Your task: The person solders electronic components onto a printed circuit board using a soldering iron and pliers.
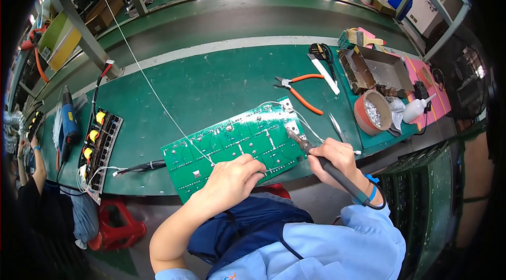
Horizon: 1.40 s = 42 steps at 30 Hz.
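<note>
A large green circuit board (216, 145) lies tilted on the green bench mat, solder joints facing up. My right hand (337, 158) is closed around the dark handle of a soldering iron (334, 173). The iron's tip is at the board's right end, by a bright metal pad. Over the board's near edge, my left hand (234, 177) is closed in a pinch on a thin solder wire (153, 87) that comes down from the upper left. White leads (308, 122) run from the board's right end past my right hand.
Orange-handled cutters (303, 93), tweezers (336, 126) and a white-handled blade (324, 74) lie beyond the board. At right stand a metal tray (387, 69), a round tub (363, 114) and a white squeeze bottle (416, 109). A component-filled board (103, 145) and blue heat gun (68, 116) are left.
</note>
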{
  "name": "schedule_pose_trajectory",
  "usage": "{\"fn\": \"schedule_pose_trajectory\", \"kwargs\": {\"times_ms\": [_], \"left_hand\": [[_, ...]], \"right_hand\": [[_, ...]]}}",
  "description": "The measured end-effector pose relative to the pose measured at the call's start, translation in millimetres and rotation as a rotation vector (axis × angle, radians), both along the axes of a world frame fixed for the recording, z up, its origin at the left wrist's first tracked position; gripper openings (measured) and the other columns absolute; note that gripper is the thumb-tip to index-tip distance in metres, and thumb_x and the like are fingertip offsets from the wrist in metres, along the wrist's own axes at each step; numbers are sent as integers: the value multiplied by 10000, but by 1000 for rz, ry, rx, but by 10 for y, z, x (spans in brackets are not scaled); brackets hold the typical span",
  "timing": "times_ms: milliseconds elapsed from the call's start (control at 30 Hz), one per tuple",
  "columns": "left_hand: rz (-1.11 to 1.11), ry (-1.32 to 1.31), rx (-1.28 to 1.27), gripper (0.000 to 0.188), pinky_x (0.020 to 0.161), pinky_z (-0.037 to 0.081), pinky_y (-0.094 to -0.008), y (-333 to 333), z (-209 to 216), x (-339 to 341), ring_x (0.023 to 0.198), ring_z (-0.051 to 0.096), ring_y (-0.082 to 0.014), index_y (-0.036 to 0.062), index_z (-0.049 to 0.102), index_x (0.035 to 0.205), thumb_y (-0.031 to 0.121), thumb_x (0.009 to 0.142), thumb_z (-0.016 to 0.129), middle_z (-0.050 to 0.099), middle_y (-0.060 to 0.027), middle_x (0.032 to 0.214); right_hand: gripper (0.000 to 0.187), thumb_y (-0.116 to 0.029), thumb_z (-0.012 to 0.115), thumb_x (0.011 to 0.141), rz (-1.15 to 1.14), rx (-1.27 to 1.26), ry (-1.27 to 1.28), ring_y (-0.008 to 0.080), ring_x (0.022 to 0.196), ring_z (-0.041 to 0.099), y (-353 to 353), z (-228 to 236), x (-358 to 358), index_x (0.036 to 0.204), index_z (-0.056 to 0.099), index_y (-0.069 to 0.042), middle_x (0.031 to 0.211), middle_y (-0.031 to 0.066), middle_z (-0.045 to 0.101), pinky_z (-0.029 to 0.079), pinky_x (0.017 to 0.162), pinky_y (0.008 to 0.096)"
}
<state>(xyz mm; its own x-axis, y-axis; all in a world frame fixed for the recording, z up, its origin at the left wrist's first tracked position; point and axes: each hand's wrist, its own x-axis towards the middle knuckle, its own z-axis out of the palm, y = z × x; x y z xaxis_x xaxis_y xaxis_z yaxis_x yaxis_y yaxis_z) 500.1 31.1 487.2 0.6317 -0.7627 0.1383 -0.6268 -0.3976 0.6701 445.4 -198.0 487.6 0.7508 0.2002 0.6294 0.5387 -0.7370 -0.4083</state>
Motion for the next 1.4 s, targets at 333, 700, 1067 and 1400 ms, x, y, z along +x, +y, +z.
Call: {"fn": "schedule_pose_trajectory", "kwargs": {"times_ms": [333, 700, 1067, 1400], "left_hand": [[21, -11, -22, 85, 549, 458, -324, 2, -35, 17, 636, 566, -240, 54, 597, 801, 68, 717, 597, 549, -87, 735], [43, 29, -26, 105, 574, 455, -341, 11, -29, 29, 669, 555, -251, 47, 587, 838, 62, 735, 576, 525, -94, 750], [71, -27, -50, 116, 584, 460, -351, 2, -42, 66, 690, 551, -259, 39, 572, 859, 52, 744, 559, 515, -92, 760], [103, -131, -15, 93, 557, 452, -351, 9, -32, 78, 646, 556, -257, 62, 594, 818, 69, 726, 582, 526, -78, 722]], "right_hand": [[133, -9, 651, 584, 24, -161, -44, 179, 458, 479, 56, 17, -127, 658, 545, -33, 551, 47, 424, 376, 382, 279], [145, -6, 653, 574, 12, -75, -29, 189, 457, 478, 11, -36, -73, 681, 558, -27, 560, 54, 435, 384, 393, 280], [139, -3, 648, 574, -9, -47, -41, 193, 446, 487, 0, -52, -14, 683, 567, -32, 557, 52, 453, 393, 393, 280], [84, 7, 622, 624, -40, 201, 126, 201, 502, 518, -118, -5, 58, 689, 571, -12, 582, 92, 510, 395, 440, 284]]}}
